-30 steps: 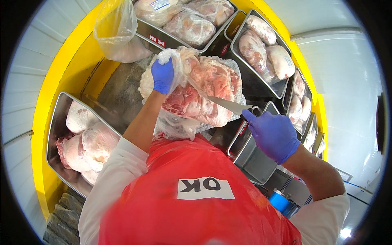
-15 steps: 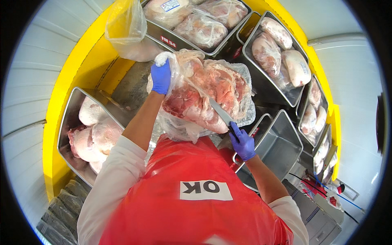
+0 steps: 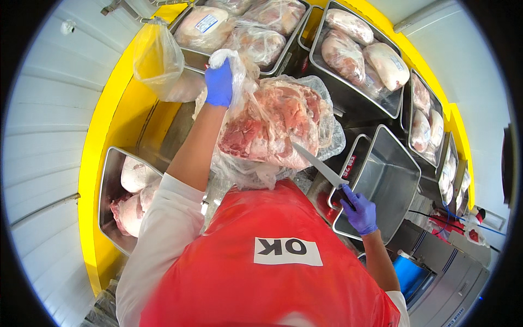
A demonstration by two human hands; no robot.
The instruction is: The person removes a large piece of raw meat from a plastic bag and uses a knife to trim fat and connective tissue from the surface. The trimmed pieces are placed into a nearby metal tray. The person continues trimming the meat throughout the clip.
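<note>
A large cut of raw meat lies in front of me, partly wrapped in clear plastic. My left hand, in a blue-violet glove, is closed on a bunched plastic bag at the meat's upper left. In my right hand, gloved alike, is a dark-handled knife. Its blade points up and left, with the tip at the lower right side of the meat. More crumpled plastic sticks out beneath and to the right of the cut.
An empty-looking metal bin stands beside my right hand. Metal bins of bagged meat stand at the back and right. Another bin on the left holds meat pieces. A clear plastic bag hangs by the yellow frame.
My right hand has drawn the knife back to the right and down, away from the middle of the meat. The left hand still grips the plastic. The whole view has shifted slightly.
</note>
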